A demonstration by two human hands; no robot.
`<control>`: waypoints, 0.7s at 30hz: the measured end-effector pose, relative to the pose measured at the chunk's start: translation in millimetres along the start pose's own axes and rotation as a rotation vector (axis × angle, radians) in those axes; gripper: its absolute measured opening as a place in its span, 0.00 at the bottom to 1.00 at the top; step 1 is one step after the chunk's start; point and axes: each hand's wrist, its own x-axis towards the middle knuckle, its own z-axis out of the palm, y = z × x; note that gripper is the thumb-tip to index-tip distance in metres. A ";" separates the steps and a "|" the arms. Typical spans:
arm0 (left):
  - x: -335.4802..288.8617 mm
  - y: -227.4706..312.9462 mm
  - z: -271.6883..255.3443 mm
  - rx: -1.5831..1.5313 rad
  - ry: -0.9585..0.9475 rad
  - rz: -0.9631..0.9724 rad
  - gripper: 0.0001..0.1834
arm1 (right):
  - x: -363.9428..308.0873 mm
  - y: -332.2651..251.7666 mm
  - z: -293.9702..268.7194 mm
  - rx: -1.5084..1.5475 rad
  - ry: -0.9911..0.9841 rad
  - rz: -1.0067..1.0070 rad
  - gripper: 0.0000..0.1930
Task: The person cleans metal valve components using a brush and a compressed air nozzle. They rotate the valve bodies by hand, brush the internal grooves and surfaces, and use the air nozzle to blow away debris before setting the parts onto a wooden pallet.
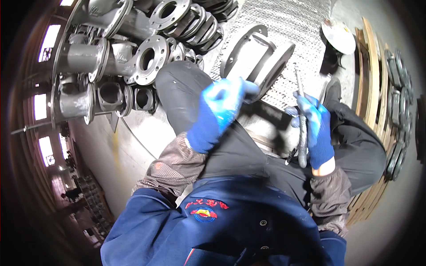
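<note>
My left hand [219, 106], in a blue glove, is raised beside the lower rim of a flanged metal pipe fitting [242, 46]. Its fingers look partly curled, with one dark fingertip pointing right, but glare and blur hide whether they grip anything. The fitting lies on its side, two round flanges joined by a short body that is brightly lit. To its right, my right hand [316, 119], also gloved in blue, is closed around a slim grey rod-shaped tool [303, 137]. The tool's thin tip points away from me, towards the patterned mat.
Several grey flanged castings [148, 60] are stacked at the left and far left. A textured mat [306, 17] lies under the fitting. At the right are a white round-topped stool-like object [338, 37] and a wooden pallet [372, 75] bearing metal rings [395, 106]. My legs are folded around the work area.
</note>
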 end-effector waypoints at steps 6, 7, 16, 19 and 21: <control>9.1 -2.8 59.4 -0.406 -0.376 -0.226 0.18 | -32.6 -33.2 2.1 -0.006 -0.070 -0.037 0.19; 12.8 -6.2 62.3 -0.364 -0.471 -0.143 0.20 | -37.1 -32.8 1.8 -0.007 -0.100 -0.013 0.19; 28.9 4.8 70.9 -0.515 -0.623 -0.351 0.21 | -33.7 -28.0 6.8 0.056 -0.298 0.118 0.23; 34.4 10.2 72.0 -0.450 -0.500 -0.275 0.23 | -16.6 -32.7 14.3 -0.132 -0.149 -0.092 0.16; 41.4 -3.8 84.8 -0.468 -0.341 -0.211 0.21 | -12.1 -36.7 17.1 -0.295 -0.096 -0.159 0.09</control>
